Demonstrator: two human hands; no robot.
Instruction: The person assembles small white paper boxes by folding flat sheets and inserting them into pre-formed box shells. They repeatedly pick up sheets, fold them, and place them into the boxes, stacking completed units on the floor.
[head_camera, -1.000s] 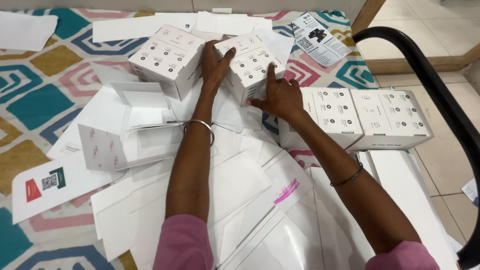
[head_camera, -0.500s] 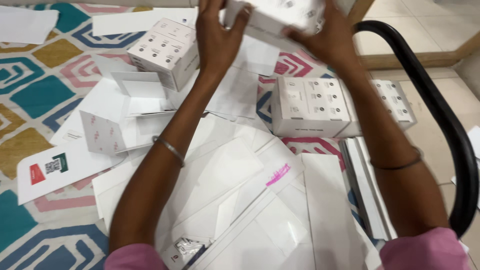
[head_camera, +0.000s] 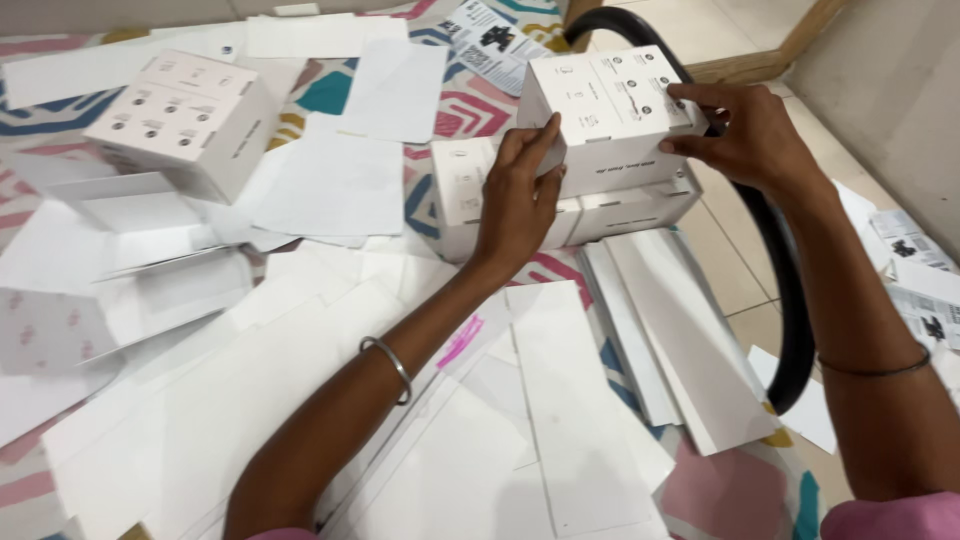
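White flat card sheets (head_camera: 560, 400) litter the patterned mat (head_camera: 460, 110), with another closed white box (head_camera: 185, 115) well apart at the left and a black curved bar (head_camera: 790, 300) just beside the right arm. Both the left hand (head_camera: 515, 195) and the right hand (head_camera: 745, 135) clasp the held white box (head_camera: 610, 115) by its ends, fingers half curled. It sits on a row of lower boxes (head_camera: 560, 205), printed face up, long axis running left to right.

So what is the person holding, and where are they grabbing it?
A white box, gripped by both ends: the left hand presses its left side, the right hand its right side. It sits over a row of white boxes.
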